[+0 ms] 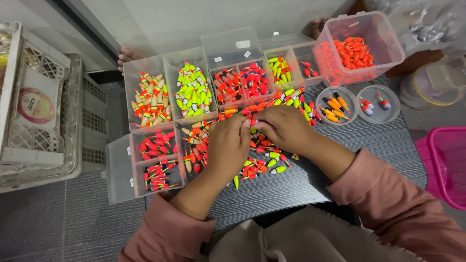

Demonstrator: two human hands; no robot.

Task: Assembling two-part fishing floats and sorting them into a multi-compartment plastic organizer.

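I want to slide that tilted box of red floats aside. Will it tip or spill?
The clear box of red floats probably tips easily: it already sits tilted, propped partly off the dark table. It has no lid, so the small rounded floats would likely roll out. Probably light.

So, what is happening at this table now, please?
A person sits at a dark table and holds one small float between the left hand and right hand, above a loose pile of floats. Clear boxes behind hold floats grouped by colour, and a large tub holds orange ones.
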